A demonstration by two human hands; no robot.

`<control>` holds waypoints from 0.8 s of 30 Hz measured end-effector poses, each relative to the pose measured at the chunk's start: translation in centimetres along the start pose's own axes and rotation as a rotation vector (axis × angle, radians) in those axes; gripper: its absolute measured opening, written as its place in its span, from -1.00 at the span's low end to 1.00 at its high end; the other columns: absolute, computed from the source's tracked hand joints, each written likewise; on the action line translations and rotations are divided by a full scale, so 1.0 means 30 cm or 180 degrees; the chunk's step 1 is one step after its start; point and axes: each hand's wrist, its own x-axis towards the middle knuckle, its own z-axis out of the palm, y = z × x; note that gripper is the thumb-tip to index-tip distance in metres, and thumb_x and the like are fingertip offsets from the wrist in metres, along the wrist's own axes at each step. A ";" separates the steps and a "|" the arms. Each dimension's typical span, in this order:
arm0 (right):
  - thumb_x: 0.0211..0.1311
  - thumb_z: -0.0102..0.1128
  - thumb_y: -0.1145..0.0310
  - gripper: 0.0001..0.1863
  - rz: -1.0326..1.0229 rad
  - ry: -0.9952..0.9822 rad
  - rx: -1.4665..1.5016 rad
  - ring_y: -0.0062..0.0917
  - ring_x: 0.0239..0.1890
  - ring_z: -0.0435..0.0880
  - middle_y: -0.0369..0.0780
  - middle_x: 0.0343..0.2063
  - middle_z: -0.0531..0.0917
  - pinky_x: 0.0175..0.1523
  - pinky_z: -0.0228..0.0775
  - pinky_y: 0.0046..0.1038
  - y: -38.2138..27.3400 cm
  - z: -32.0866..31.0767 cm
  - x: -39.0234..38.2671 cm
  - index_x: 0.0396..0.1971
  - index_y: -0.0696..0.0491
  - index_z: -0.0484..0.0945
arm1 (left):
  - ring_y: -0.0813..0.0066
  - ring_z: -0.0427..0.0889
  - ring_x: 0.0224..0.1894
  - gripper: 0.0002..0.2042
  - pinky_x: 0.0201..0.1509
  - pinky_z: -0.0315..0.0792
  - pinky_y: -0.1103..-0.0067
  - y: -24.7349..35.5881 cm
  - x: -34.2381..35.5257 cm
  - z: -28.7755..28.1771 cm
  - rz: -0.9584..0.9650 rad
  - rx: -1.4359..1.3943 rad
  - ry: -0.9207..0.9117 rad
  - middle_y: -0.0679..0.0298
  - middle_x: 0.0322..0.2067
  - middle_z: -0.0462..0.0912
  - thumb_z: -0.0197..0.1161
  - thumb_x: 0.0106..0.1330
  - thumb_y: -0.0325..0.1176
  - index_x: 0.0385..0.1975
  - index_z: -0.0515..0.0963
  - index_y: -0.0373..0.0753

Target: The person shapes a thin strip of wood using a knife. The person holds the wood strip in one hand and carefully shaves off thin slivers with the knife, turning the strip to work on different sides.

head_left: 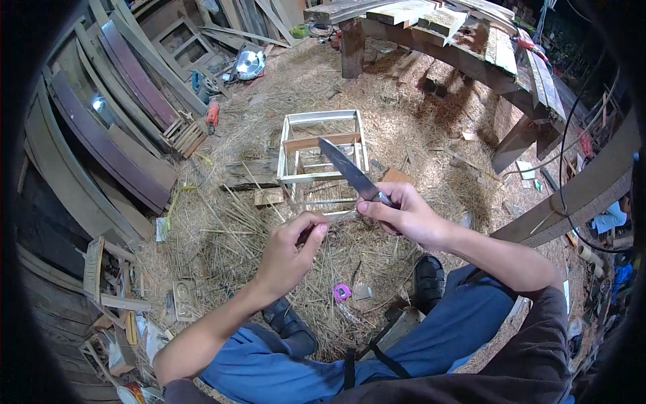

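Single head-worn fisheye view — steeply downward, left hand and right hand close below

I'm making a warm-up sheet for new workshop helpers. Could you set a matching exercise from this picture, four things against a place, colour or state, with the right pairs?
Column one
1. Knife
2. Round pink object
3. Wooden frame
4. Trousers

Column two
A. Between the shoes
B. Blue
C. Open-sided, built of strips
D. Held in the right hand, blade pointing up and left in the picture

Right pairs
1-D
2-A
3-C
4-B
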 end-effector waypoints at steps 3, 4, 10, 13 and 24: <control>0.36 0.20 0.25 -0.82 0.0283 -0.0177 0.0458 -0.81 -0.69 0.19 -0.51 -0.70 0.34 -0.57 -0.05 -0.62 -0.025 -0.008 -0.022 -0.38 0.02 0.54 | 0.74 0.39 -0.43 -0.81 -0.35 0.31 0.67 0.011 -0.005 -0.010 -0.0125 -0.0115 -0.0217 0.44 -0.44 0.54 0.14 0.44 -0.34 -0.15 0.57 -0.33; 0.36 0.20 0.25 -0.82 0.0320 -0.0204 0.0573 -0.80 -0.69 0.19 -0.51 -0.69 0.34 -0.57 -0.05 -0.62 -0.032 -0.007 -0.034 -0.41 0.00 0.52 | 0.74 0.39 -0.42 -0.81 -0.34 0.31 0.67 0.012 -0.007 -0.010 -0.0104 -0.0218 -0.0242 0.44 -0.44 0.54 0.14 0.44 -0.33 -0.14 0.56 -0.34; 0.34 0.23 0.25 -0.76 0.0669 -0.0400 0.1331 -0.79 -0.67 0.19 -0.50 -0.69 0.28 -0.53 -0.03 -0.64 -0.066 -0.012 -0.051 -0.51 -0.06 0.43 | 0.72 0.42 -0.38 -0.77 -0.28 0.32 0.68 0.001 -0.003 -0.002 -0.0216 -0.0917 -0.0433 0.42 -0.43 0.54 0.15 0.46 -0.28 -0.11 0.55 -0.33; 0.34 0.23 0.25 -0.76 0.0714 -0.0410 0.1579 -0.78 -0.65 0.20 -0.50 -0.69 0.28 -0.52 0.01 -0.63 -0.057 -0.021 -0.049 -0.52 -0.07 0.42 | 0.66 0.48 -0.38 -0.76 -0.26 0.37 0.66 -0.007 0.004 0.007 -0.0282 -0.1111 -0.0507 0.38 -0.45 0.57 0.13 0.47 -0.26 -0.11 0.57 -0.32; 0.37 0.18 0.26 -0.83 0.0798 -0.0322 0.1864 -0.78 -0.66 0.20 -0.49 -0.69 0.27 -0.53 0.01 -0.63 -0.026 -0.028 -0.013 -0.35 0.02 0.49 | 0.74 0.16 -0.63 -0.79 -0.57 0.06 0.71 -0.008 0.038 0.077 -0.0492 -0.1941 -0.0809 0.49 -0.63 0.25 -0.04 0.55 -0.19 -0.17 0.41 -0.20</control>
